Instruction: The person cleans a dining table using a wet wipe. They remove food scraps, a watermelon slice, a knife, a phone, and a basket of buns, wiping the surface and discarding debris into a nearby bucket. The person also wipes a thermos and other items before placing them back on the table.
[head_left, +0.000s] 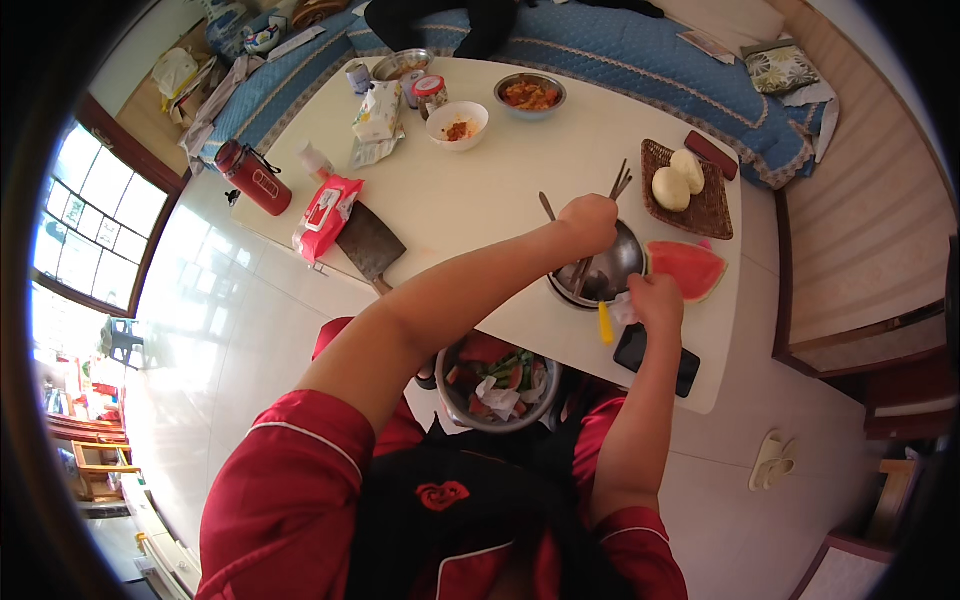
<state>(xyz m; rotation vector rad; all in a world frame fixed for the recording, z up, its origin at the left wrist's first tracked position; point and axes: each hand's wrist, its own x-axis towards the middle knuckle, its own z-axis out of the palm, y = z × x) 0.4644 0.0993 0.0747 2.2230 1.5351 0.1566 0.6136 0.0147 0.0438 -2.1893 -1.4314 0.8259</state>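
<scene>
My left hand (591, 223) reaches across the table and grips several chopsticks (622, 178), whose lower ends point down into a shiny metal bowl (621, 259). A thin metal utensil handle (546, 204) leans out past the bowl's far left rim. At the near right rim is my right hand (657, 301), its fingers closed on a crumpled white tissue (622, 309). Whether those fingers also touch the bowl cannot be made out. A yellow handle (605, 322) sticks out beside the tissue. A cut watermelon piece (686, 270) and a black phone (652, 358) lie close by.
Below the table edge stands a metal basin (555, 394) of rinds and tissues. A cleaver (370, 238) lies left, by red wipes (328, 217) and a red flask (253, 178). Farther off are a wicker basket (701, 217) with buns, a white bowl (476, 116) and a food bowl (531, 112).
</scene>
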